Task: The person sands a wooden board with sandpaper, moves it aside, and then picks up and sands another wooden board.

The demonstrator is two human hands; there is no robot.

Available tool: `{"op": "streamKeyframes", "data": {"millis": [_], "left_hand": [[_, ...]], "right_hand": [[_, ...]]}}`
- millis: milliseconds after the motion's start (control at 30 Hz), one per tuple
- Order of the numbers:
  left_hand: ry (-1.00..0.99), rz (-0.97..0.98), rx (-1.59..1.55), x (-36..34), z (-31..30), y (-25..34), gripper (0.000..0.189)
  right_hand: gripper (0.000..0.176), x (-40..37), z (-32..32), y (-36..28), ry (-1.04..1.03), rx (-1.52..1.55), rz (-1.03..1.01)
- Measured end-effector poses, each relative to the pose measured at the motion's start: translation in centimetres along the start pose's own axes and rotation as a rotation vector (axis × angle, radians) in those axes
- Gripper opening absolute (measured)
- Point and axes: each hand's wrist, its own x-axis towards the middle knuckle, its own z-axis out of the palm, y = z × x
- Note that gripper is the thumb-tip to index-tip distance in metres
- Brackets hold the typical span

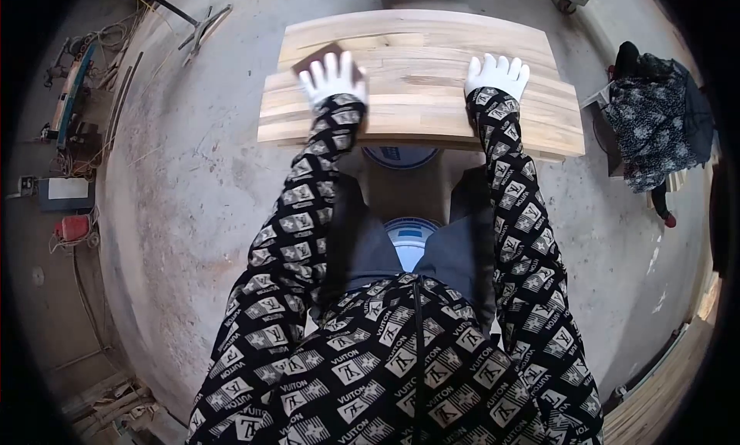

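Observation:
My left hand [333,79], in a white glove, presses a brown sheet of sandpaper [310,60] against the pale wooden board [424,83]. The sheet's corners stick out on both sides of the glove; my thumb is hidden. My right hand [499,77], also gloved in white, lies on the right part of the board with its fingers spread and nothing in them. Beneath the top board, a second layer of wood shows along the near edge. The boards rest above a blue-and-white bucket lid [401,156].
Between my legs is another blue-and-white bucket lid [410,237]. At the right, a co-worker [651,121] in a patterned top bends over. Tools and cables lie along the left wall, near a red container [75,228]. A metal stand [202,33] is at the upper left.

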Motion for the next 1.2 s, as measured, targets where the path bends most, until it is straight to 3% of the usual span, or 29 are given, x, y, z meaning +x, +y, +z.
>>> {"op": "streamKeyframes", "data": {"millis": [67,133,200,267,367,533,600,667,800,867,900,933,1000,1067,1200], "left_hand": [[-0.125,0.141,-0.136,-0.2,-2.3,6.4,0.054],[-0.087,0.338,-0.253,-2.3,-2.9,10.4,0.056],[-0.19,0.46,-0.324,-3.7,-4.2,11.7,0.058],[-0.163,0.518,-0.423,-3.8,-4.4,10.1,0.058],[-0.086,0.415,-0.341,-3.8,-3.5,4.9,0.054],[-0.085,0.068,0.061,-2.6,0.0,-9.5,0.051],[-0.14,-0.148,0.145,-2.1,0.0,-10.8,0.053],[-0.16,-0.235,0.182,-1.2,-0.8,-8.1,0.052],[-0.039,0.077,-0.028,-0.9,-1.5,1.8,0.05],[-0.005,0.23,-0.208,-2.6,-2.3,6.9,0.054],[-0.052,0.294,-0.225,-3.4,-3.2,8.5,0.055],[-0.1,0.36,-0.242,-3.9,-4.2,9.4,0.057],[-0.127,0.444,-0.281,-4.2,-4.6,8.9,0.057],[-0.128,0.454,-0.318,-4.4,-4.6,7.3,0.055],[0.05,0.287,-0.166,-3.8,-2.0,-1.1,0.051]], "right_hand": [[0.044,-0.1,0.1,0.1,0.008,0.0,0.002],[0.048,0.0,0.2,0.1,-0.042,0.068,0.005],[0.047,0.2,0.7,0.2,-0.018,0.089,-0.002],[0.048,0.0,1.0,0.3,0.002,0.113,-0.004],[0.046,-0.1,0.1,0.2,-0.006,0.069,-0.002],[0.048,-0.1,-0.4,0.1,-0.022,0.036,-0.005],[0.05,-0.1,-0.3,0.1,-0.05,0.037,-0.003],[0.052,0.1,-0.3,0.0,-0.067,0.037,-0.01],[0.06,0.1,1.7,0.1,0.017,0.037,-0.067],[0.063,0.5,2.2,0.2,0.018,0.153,-0.185],[0.066,0.4,-0.1,0.8,-0.091,0.022,-0.402],[0.066,0.4,0.1,0.7,-0.09,0.014,-0.4],[0.058,0.5,0.2,0.2,-0.06,0.108,-0.367],[0.069,0.5,0.4,0.0,-0.141,0.158,-0.258],[0.065,0.7,-0.9,-0.3,-0.182,0.203,-0.201]]}}
